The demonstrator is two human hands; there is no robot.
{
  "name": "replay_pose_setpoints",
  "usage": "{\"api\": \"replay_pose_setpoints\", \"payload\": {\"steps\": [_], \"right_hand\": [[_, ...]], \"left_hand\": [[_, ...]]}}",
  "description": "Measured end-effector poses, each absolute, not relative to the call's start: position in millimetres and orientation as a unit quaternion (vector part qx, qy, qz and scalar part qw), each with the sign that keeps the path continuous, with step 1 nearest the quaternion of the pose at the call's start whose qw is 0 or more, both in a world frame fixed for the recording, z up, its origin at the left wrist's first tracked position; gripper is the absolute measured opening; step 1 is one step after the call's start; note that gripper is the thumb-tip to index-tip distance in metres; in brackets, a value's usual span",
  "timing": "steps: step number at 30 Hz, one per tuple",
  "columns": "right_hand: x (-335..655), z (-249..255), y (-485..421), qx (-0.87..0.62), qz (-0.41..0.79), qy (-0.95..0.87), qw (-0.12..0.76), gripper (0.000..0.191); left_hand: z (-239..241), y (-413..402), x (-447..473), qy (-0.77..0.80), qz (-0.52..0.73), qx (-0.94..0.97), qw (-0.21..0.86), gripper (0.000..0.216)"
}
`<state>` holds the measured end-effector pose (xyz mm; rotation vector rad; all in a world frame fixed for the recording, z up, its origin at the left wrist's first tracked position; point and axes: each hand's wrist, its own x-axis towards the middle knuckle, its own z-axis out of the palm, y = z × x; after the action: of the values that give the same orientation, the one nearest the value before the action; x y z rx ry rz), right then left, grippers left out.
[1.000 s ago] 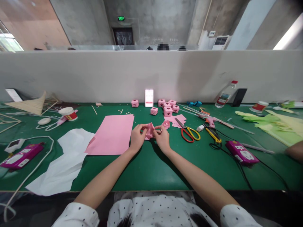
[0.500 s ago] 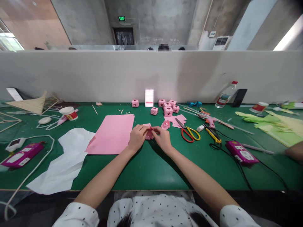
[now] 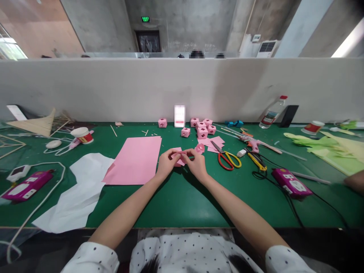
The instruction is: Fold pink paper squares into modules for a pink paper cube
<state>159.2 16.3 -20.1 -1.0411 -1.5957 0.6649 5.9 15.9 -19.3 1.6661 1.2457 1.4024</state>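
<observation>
My left hand [image 3: 165,164] and my right hand [image 3: 196,164] meet over the green table [image 3: 182,201], both pinching a small folded piece of pink paper [image 3: 178,158] between their fingertips. A large pink sheet [image 3: 135,160] lies flat just left of my left hand. Another small folded pink piece [image 3: 199,148] rests beyond my right hand. Several finished pink paper cubes [image 3: 202,129] stand further back near the partition.
Red-and-yellow scissors [image 3: 226,159] and a glue gun [image 3: 252,143] lie to the right, beside a magenta power strip [image 3: 290,183] with black cable. White paper [image 3: 76,193], another power strip [image 3: 24,185] and a cup [image 3: 82,135] are left. Green paper [image 3: 332,148] and another person's hand [image 3: 354,182] are far right.
Both hands have pressed the small pink piece flatter and closed in on it; it stood up more open a second ago. The view has shifted slightly.
</observation>
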Motion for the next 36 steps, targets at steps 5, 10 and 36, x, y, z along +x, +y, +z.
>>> {"api": "replay_pose_setpoints", "payload": {"steps": [5, 10, 36], "right_hand": [[162, -22, 16, -0.431, 0.247, -0.689, 0.528, 0.02], [164, -19, 14, -0.395, 0.227, -0.731, 0.508, 0.023], [173, -21, 30, -0.441, 0.316, -0.701, 0.462, 0.012]], "left_hand": [[-20, 16, 7, 0.457, 0.543, 0.598, 0.374, 0.031], [-21, 21, 3, 0.465, 0.562, 0.589, 0.348, 0.026], [-18, 13, 7, 0.459, 0.496, 0.652, 0.343, 0.026]]}}
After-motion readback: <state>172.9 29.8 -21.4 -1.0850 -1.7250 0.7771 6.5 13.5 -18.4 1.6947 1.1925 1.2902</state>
